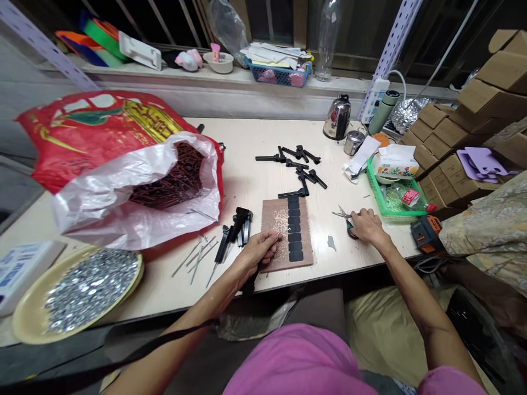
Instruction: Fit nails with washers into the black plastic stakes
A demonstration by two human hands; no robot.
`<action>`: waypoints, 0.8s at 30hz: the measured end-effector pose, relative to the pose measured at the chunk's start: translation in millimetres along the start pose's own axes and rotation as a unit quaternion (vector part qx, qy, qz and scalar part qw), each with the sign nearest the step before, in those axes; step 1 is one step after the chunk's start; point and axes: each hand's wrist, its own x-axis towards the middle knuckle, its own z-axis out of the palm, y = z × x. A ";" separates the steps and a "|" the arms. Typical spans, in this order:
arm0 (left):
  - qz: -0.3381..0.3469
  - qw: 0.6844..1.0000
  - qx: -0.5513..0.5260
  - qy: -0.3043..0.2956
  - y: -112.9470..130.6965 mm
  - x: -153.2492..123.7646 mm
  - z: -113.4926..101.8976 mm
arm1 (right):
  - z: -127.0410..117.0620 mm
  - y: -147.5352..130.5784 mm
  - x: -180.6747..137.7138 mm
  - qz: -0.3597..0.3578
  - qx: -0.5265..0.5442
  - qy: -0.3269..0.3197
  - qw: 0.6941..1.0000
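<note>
My left hand point(261, 249) is closed in a pinch over the left side of a brown board point(274, 216). A tiny shiny piece shows at its fingertips, too small to name. A column of dark rounded pads point(295, 237) runs down the board's right part, with pale specks beside it. My right hand point(366, 224) lies to the right on a pair of scissors point(351, 229), its fingers over the dark handle; the slightly parted blades point left. Just left of my left hand are black clamp-like parts point(234, 230) and long thin metal rods point(193, 257).
A red sack point(99, 126) of dark brown rods and a yellow bowl point(132, 282) of small metal pieces stand left. More black parts point(302, 164) lie behind the board. At right are a green basket point(381, 200), a battery pack point(426, 235), a kettle point(337, 118) and stacked cardboard boxes point(444, 137).
</note>
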 end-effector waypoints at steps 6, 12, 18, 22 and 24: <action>0.016 1.000 -0.016 0.006 -1.7 -6.4 0.1 | 11.8 -82.4 -3.9 -0.168 0.039 0.120 0.978; 0.018 1.000 -0.021 0.008 -1.9 -10.8 -1.9 | 28.3 -135.6 -3.8 -0.312 -0.001 0.109 0.944; 0.018 0.997 -0.070 -0.003 -1.5 -12.7 -3.0 | 27.4 -134.0 5.2 -0.301 0.114 0.092 0.942; 0.059 0.995 -0.077 -0.029 -1.8 -15.4 -0.8 | 26.3 -134.6 7.7 -0.234 0.384 0.061 0.891; 0.076 0.994 -0.069 -0.037 -1.4 -16.6 0.5 | 23.7 -136.2 5.8 -0.191 0.501 0.054 0.842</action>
